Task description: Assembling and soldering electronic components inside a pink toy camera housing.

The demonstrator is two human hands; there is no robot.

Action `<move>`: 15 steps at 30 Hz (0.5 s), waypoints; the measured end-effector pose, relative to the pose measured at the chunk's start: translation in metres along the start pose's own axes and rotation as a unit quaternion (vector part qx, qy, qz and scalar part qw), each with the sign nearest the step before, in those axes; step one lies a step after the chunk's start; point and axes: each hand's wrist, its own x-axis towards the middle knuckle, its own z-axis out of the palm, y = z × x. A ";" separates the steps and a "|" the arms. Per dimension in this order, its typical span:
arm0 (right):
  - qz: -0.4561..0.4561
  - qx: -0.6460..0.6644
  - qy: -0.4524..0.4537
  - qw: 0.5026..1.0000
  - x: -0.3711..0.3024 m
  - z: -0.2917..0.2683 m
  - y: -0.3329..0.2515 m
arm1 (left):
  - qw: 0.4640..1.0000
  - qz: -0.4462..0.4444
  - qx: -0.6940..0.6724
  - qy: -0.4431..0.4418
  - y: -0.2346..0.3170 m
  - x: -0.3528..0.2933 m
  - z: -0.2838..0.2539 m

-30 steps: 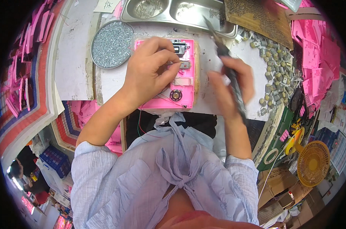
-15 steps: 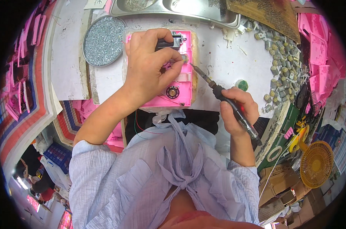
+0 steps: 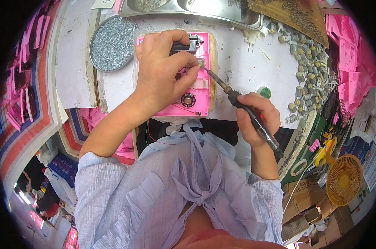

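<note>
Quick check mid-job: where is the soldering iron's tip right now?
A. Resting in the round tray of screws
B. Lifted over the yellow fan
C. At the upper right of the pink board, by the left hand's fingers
C: the soldering iron in the right hand reaches its tip to the pink board beside the left hand fingers.

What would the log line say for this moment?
left hand: pressing on pink board | right hand: holding soldering iron, tip at board by left fingertips | beside: round tray of screws
</note>
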 end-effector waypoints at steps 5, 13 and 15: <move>-0.023 -0.006 -0.006 1.000 0.001 0.001 0.003 | 1.000 -0.004 -0.003 0.004 -0.001 0.001 0.002; -0.031 -0.029 -0.024 0.999 0.005 -0.006 -0.003 | 1.000 0.010 0.010 -0.012 0.000 0.002 -0.003; -0.027 -0.029 -0.017 0.999 0.004 -0.007 -0.004 | 1.000 0.012 0.014 -0.014 0.001 0.002 -0.004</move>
